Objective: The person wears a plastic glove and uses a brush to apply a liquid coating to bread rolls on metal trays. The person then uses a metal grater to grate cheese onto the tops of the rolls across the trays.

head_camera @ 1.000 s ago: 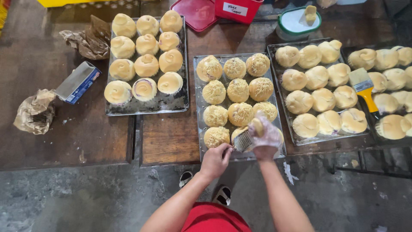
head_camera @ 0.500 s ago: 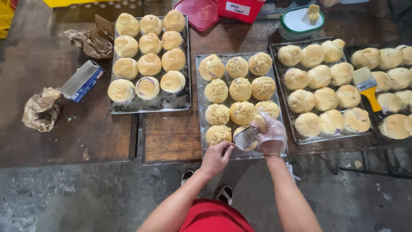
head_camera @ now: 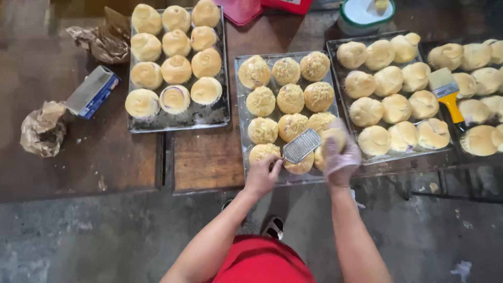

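Left hand (head_camera: 261, 175) gripping grater (head_camera: 301, 145) handle; gloved right hand (head_camera: 340, 154) clutching pale block.

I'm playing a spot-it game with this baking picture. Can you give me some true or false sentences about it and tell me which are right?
1. The left hand holds a small metal grater. True.
2. The right hand is bare. False: it wears a clear plastic glove.
3. The grater is over the middle tray, above its near buns. True.
4. The brush has a blue handle. False: its handle is yellow, and it lies on the buns at the right.
5. The left tray holds buns with grated topping. False: those buns are smooth; the topped ones are on the middle tray.
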